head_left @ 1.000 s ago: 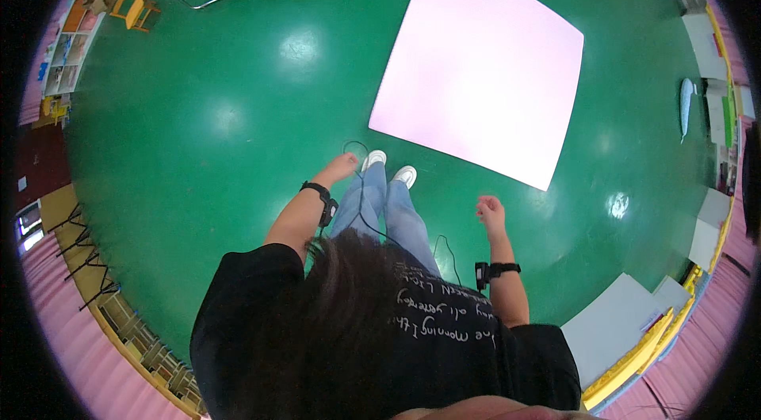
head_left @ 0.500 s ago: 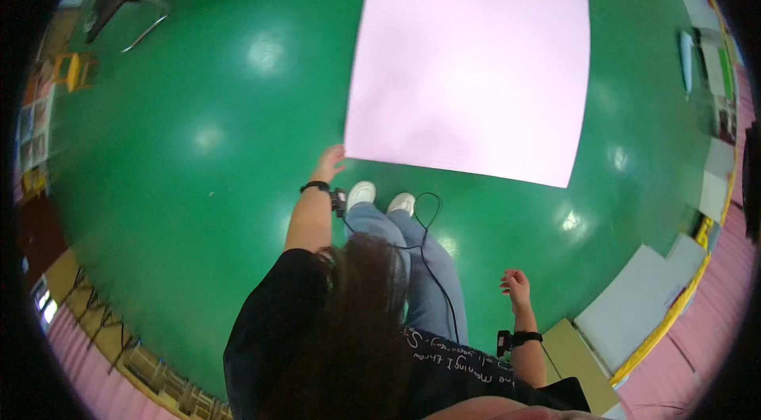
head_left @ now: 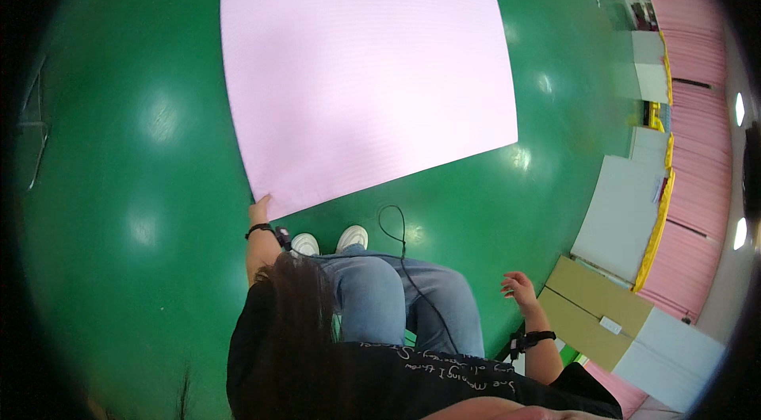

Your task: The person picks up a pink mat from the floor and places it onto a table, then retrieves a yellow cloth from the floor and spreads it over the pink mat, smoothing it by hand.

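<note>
A large pale pink mat point(head_left: 372, 79) with a finely ribbed surface lies before me on the green floor. At its near left corner my left hand point(head_left: 260, 208) grips the edge, thumb on top; the fingers underneath are hidden. My right hand point(head_left: 519, 289) hangs out to the right, well away from the mat, with loosely bent fingers apart and nothing in them. Each wrist wears a black strap with a small device.
A black cable point(head_left: 404, 246) loops over my legs by my white shoes point(head_left: 353, 238). On the right stand an olive-coloured cabinet point(head_left: 598, 309), a white panel point(head_left: 618, 218) with yellow edging and pink curtains point(head_left: 690, 158). A metal frame point(head_left: 36, 135) is at the far left.
My left hand has gone from beside the mat's corner to gripping it. The view has turned, so the mat appears further left and tilted. My right hand stays free.
</note>
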Motion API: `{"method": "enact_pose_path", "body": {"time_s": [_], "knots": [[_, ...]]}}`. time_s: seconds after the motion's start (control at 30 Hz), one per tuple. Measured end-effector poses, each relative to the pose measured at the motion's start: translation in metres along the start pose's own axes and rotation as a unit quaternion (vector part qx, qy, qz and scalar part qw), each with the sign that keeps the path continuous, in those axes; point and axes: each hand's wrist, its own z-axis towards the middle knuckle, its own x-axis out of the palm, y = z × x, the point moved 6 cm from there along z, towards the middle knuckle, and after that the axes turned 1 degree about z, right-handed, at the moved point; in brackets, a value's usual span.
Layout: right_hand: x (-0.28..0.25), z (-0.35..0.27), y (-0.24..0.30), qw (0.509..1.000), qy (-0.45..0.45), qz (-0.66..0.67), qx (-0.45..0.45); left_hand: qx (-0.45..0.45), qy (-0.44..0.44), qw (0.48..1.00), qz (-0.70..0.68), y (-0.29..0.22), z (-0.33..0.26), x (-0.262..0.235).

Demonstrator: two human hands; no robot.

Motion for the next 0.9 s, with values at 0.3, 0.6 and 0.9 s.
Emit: {"method": "enact_pose_path", "body": {"time_s": [0.3,0.6,0.9], "knots": [[-0.006,-0.078,-0.034,0.999,0.027,0.04,0.007,0.004,0.229,0.961,-0.155,-0.114,-0.171,0.038],[-0.044,-0.198,-0.011,0.99,-0.037,0.11,-0.084,0.182,0.362,0.914,-0.016,-0.336,-0.455,0.103],[0.029,-0.269,0.108,0.846,0.064,0.515,-0.124,0.371,0.56,0.732,0.114,-0.413,-0.759,0.063]]}}
